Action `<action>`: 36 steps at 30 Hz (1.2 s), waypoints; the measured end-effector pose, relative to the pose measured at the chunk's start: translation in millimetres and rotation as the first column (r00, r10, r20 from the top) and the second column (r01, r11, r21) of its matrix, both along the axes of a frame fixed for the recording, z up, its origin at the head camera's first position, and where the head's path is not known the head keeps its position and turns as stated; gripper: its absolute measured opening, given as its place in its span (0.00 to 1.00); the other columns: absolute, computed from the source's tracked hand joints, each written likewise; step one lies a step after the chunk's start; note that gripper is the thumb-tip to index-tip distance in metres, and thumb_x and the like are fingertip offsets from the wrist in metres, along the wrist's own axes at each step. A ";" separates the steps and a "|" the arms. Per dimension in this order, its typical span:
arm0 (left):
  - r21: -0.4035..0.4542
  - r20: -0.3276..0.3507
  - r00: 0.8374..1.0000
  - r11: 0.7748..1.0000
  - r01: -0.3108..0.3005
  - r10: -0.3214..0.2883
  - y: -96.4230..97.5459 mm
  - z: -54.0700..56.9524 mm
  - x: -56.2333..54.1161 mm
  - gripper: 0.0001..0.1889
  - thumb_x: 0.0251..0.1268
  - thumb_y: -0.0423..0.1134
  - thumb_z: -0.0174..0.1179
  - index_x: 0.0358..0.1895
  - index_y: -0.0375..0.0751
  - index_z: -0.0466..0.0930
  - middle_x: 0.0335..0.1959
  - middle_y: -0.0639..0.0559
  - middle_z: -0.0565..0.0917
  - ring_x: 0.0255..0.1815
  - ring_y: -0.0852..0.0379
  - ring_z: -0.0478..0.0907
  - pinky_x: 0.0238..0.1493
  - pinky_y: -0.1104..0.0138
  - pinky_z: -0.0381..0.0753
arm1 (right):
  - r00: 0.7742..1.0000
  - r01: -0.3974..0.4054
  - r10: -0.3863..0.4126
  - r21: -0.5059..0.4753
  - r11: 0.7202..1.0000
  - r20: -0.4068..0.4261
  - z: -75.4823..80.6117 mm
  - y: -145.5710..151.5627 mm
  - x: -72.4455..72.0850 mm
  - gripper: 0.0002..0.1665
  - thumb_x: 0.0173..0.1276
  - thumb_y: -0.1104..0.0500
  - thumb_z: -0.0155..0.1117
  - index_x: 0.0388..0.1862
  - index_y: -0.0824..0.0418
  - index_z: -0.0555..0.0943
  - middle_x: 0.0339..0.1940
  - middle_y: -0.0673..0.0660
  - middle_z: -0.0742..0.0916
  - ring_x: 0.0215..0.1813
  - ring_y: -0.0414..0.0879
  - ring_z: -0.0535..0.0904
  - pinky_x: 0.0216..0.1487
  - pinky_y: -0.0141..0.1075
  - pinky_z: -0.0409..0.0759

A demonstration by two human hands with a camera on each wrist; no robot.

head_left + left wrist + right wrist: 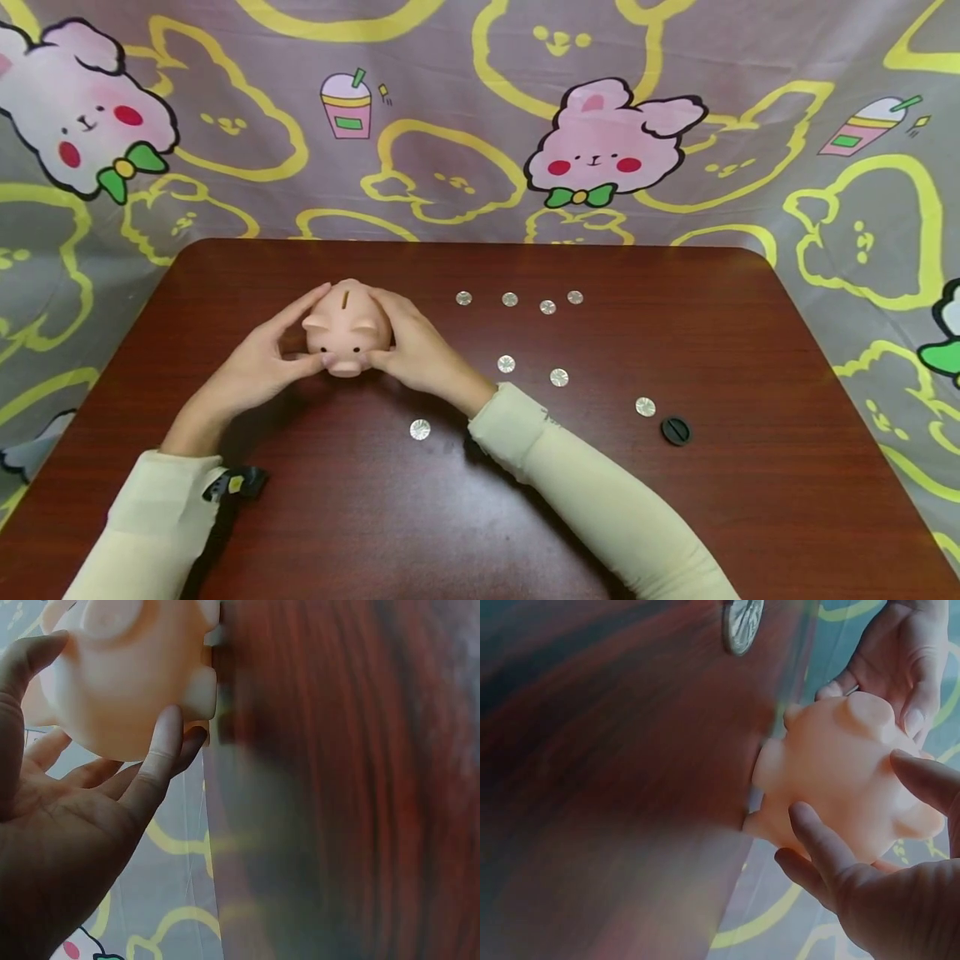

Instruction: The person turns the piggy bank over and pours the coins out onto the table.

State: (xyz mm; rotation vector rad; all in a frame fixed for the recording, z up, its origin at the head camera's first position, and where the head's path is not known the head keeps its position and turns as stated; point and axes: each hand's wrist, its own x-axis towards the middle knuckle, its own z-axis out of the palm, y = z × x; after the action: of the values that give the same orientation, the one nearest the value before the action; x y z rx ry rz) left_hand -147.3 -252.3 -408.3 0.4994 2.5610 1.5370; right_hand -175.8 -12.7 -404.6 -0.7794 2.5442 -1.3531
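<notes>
A pink piggy bank [345, 329] stands upright left of the table's middle, snout facing me and the coin slot on top. My left hand [255, 367] holds its left side, thumb beside the snout and fingers reaching back along the body. On the opposite side, my right hand [431, 354] grips it in the same way. The left wrist view has the fingers spread around the piggy bank [135, 682] near its feet. From the right wrist, both hands appear around the body of the piggy bank [832, 772], its feet at the tabletop.
Several silver coins lie scattered to the right, among them a coin [420, 429] in front of the right forearm and a coin [645, 407] beside a round black slotted cap [676, 431]. A patterned cloth [450, 100] hangs behind the brown table [750, 517].
</notes>
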 end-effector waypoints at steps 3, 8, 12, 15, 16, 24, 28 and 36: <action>-0.013 0.000 1.000 1.000 -0.011 0.011 -4.1 0.5 0.3 0.47 0.69 0.27 0.67 0.86 0.55 0.53 0.82 0.40 0.60 0.63 0.77 0.68 0.51 0.82 0.81 | 1.000 -0.002 0.002 0.015 1.000 0.004 0.8 -4.4 0.0 0.51 0.66 0.61 0.74 0.84 0.59 0.60 0.83 0.59 0.67 0.84 0.50 0.62 0.84 0.39 0.60; -0.015 -0.004 0.999 0.999 -0.032 0.031 -8.3 -0.7 0.7 0.47 0.70 0.28 0.67 0.86 0.56 0.53 0.82 0.40 0.60 0.64 0.77 0.66 0.50 0.82 0.80 | 1.000 -0.012 0.012 0.010 1.000 -0.008 0.5 -8.2 -0.6 0.52 0.68 0.60 0.74 0.85 0.58 0.59 0.84 0.59 0.66 0.85 0.50 0.60 0.84 0.39 0.60; -0.037 -0.017 0.999 0.999 -0.038 0.038 -8.9 -0.8 0.2 0.47 0.70 0.29 0.67 0.86 0.56 0.53 0.82 0.40 0.60 0.65 0.77 0.65 0.51 0.84 0.78 | 0.999 -0.008 0.008 0.009 1.000 -0.037 -0.7 -8.5 -0.7 0.51 0.68 0.60 0.74 0.85 0.58 0.59 0.83 0.60 0.67 0.84 0.50 0.61 0.84 0.38 0.59; -0.054 -0.022 0.999 0.998 -0.041 0.040 -8.9 -0.4 0.3 0.47 0.70 0.30 0.67 0.86 0.58 0.53 0.83 0.40 0.60 0.65 0.77 0.64 0.51 0.85 0.76 | 0.999 -0.005 0.005 0.010 1.000 -0.047 -1.1 -8.5 0.3 0.50 0.68 0.60 0.74 0.85 0.59 0.60 0.83 0.61 0.67 0.84 0.51 0.61 0.84 0.39 0.59; -0.059 -0.023 0.999 0.997 -0.042 0.041 -8.7 -0.5 0.4 0.47 0.70 0.30 0.67 0.86 0.59 0.53 0.83 0.40 0.61 0.65 0.77 0.64 0.51 0.85 0.75 | 0.999 -0.005 0.005 0.011 1.000 -0.046 -1.2 -8.3 0.7 0.50 0.69 0.61 0.74 0.85 0.59 0.59 0.83 0.61 0.67 0.84 0.51 0.61 0.84 0.39 0.59; -0.030 -0.060 0.997 0.999 -0.045 0.043 -3.6 -3.4 1.9 0.46 0.71 0.28 0.65 0.85 0.58 0.53 0.83 0.40 0.60 0.67 0.75 0.65 0.55 0.86 0.72 | 0.999 0.018 -0.017 0.013 1.000 -0.042 -1.6 -2.7 4.2 0.49 0.69 0.60 0.73 0.85 0.58 0.60 0.83 0.61 0.68 0.84 0.53 0.63 0.84 0.42 0.62; -0.069 -0.095 0.993 0.995 -0.078 0.071 3.2 -1.9 7.6 0.48 0.70 0.31 0.68 0.86 0.57 0.49 0.86 0.45 0.54 0.80 0.58 0.60 0.72 0.78 0.61 | 0.998 0.019 -0.016 0.038 0.999 -0.057 -2.2 9.2 6.8 0.49 0.70 0.59 0.73 0.85 0.58 0.60 0.83 0.63 0.67 0.84 0.54 0.62 0.84 0.45 0.62; -0.162 -0.202 0.967 0.969 -0.189 0.155 18.2 4.7 19.7 0.47 0.71 0.38 0.69 0.86 0.55 0.50 0.88 0.44 0.46 0.86 0.35 0.47 0.79 0.32 0.50 | 0.999 0.043 -0.043 0.013 0.999 -0.001 1.9 53.7 11.5 0.47 0.75 0.56 0.68 0.86 0.54 0.58 0.85 0.60 0.63 0.86 0.55 0.57 0.76 0.49 0.74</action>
State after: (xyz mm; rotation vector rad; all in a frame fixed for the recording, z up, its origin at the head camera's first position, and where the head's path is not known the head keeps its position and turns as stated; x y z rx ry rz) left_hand -127.6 -234.1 -403.6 0.4285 2.9249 1.3456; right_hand -164.3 41.0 -402.8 -0.7266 2.5824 -1.3475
